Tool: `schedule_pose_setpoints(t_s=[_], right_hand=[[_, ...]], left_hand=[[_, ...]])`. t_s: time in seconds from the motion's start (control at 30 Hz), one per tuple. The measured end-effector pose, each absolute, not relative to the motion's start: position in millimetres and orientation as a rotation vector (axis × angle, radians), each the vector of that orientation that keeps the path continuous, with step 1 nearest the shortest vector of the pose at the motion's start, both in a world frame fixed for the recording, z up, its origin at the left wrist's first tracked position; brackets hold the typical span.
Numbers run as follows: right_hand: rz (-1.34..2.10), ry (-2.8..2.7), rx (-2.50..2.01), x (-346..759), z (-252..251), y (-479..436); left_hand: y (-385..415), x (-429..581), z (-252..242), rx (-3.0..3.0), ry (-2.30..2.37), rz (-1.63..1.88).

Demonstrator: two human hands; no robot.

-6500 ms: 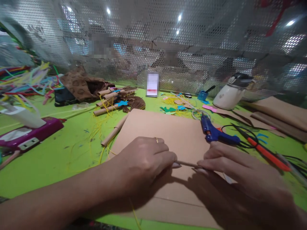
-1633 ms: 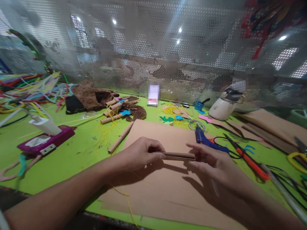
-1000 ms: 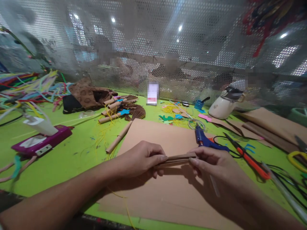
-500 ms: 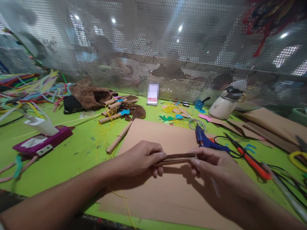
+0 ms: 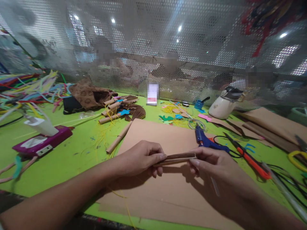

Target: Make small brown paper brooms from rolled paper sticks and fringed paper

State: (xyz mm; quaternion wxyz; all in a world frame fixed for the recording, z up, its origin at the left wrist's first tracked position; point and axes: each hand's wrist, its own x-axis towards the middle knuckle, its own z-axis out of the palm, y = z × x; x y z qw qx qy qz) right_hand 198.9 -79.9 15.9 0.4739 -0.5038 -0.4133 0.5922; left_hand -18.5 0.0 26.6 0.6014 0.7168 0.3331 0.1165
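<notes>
Between my hands is a narrow strip of dark brown pleated paper (image 5: 179,157), its folds pressed together. My left hand (image 5: 144,158) pinches its left end with the thumb on top. At the other end, my right hand (image 5: 211,161) grips the strip between thumb and fingers. A thin translucent stick (image 5: 215,186) pokes out below my right hand; how it is held is hidden. Beneath both hands lies a large sheet of tan paper (image 5: 158,131). A blue glue gun (image 5: 207,140) rests just beyond my right hand.
On the left are a purple power strip (image 5: 43,140) and pipe cleaners (image 5: 31,86). Rolled paper tubes (image 5: 118,137) with pleated brown fans (image 5: 137,111) lie behind the sheet. Orange-handled scissors (image 5: 254,163), cables and a white jug (image 5: 223,103) stand right. A perforated metal screen (image 5: 134,38) closes the back.
Both hands keep their places and grip. The pleated strip has tilted very slightly, and its folds look a little closer together.
</notes>
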Motion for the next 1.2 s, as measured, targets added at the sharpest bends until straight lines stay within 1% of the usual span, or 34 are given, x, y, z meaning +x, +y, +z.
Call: schedule_pose_setpoints(t_s=[0.1, 0.47, 0.57, 0.67, 0.83, 0.97, 1.2], right_hand=[[1.458, -0.965, -1.219, 196.2, 15.3, -82.8], [1.476, -1.067, -1.222, 205.7, 17.9, -77.1], [1.528, -1.09, -1.232, 204.8, 19.2, -78.2], [1.509, -1.021, -1.21, 204.2, 18.9, -79.7], [1.594, -1.067, -1.199, 207.6, 16.2, -77.0], [1.551, -1.021, -1.198, 207.6, 17.8, -75.6], [1.601, -0.788, -1.164, 201.8, 29.2, -81.8]], left_hand=[[0.2, -18.2, 27.7, 1.668, 0.779, 0.27], [0.5, -17.7, 28.9, 1.65, 0.783, 0.272], [1.3, -18.2, 28.5, 1.65, 0.791, 0.266], [1.7, -18.8, 28.2, 1.661, 0.78, 0.266], [0.4, -18.7, 29.6, 1.679, 0.786, 0.276], [-0.3, -18.1, 29.7, 1.678, 0.784, 0.275], [1.6, -19.8, 24.0, 1.859, 0.825, 0.333]])
